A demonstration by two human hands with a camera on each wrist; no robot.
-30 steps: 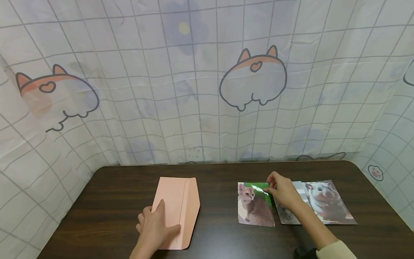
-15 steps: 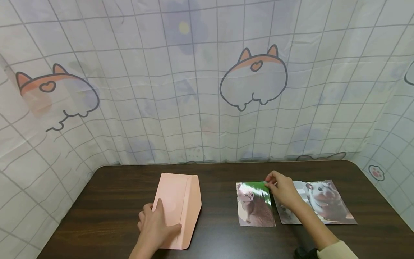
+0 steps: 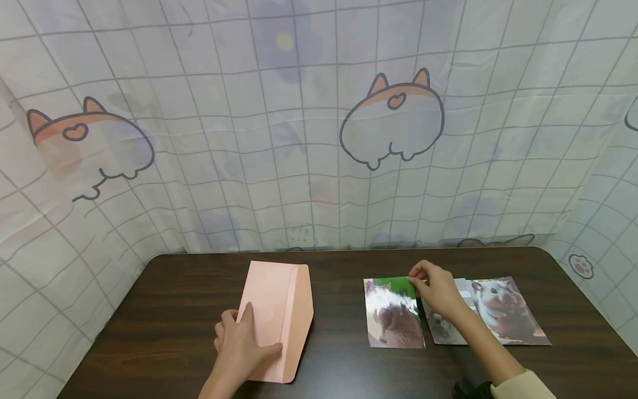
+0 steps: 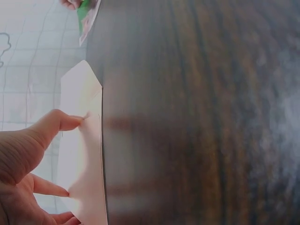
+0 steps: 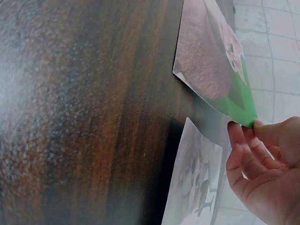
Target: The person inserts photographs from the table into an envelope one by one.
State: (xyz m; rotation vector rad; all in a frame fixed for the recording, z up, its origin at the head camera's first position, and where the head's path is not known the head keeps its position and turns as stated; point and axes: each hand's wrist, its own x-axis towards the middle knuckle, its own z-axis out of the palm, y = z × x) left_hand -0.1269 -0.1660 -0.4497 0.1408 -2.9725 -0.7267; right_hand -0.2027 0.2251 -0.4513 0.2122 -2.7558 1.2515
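A pink envelope (image 3: pixel 269 316) lies at the left of the table, its flap along the right side. My left hand (image 3: pixel 238 341) grips it near its left edge, thumb and index finger on its face; in the left wrist view the thumb (image 4: pixel 70 123) is bent. The envelope's far end looks slightly raised. At the right, my right hand (image 3: pixel 436 288) pinches the upper right corner of a cat photo (image 3: pixel 391 321) between thumb and fingers. That corner, green in the right wrist view (image 5: pixel 243 110), is lifted, while the lower part stays near the table.
More photos lie to the right, partly behind my right forearm: a hamster picture (image 3: pixel 505 310) and another print (image 3: pixel 443 332). The dark wooden table (image 3: pixel 164 316) meets a grid-patterned cloth (image 3: pixel 279 194) at its back edge. A black object (image 3: pixel 468 388) sits by the right sleeve.
The envelope's far end has moved up and slightly right with the left hand. The cat photo has shifted slightly left, and glare now covers the cat; the right hand keeps its corner pinched.
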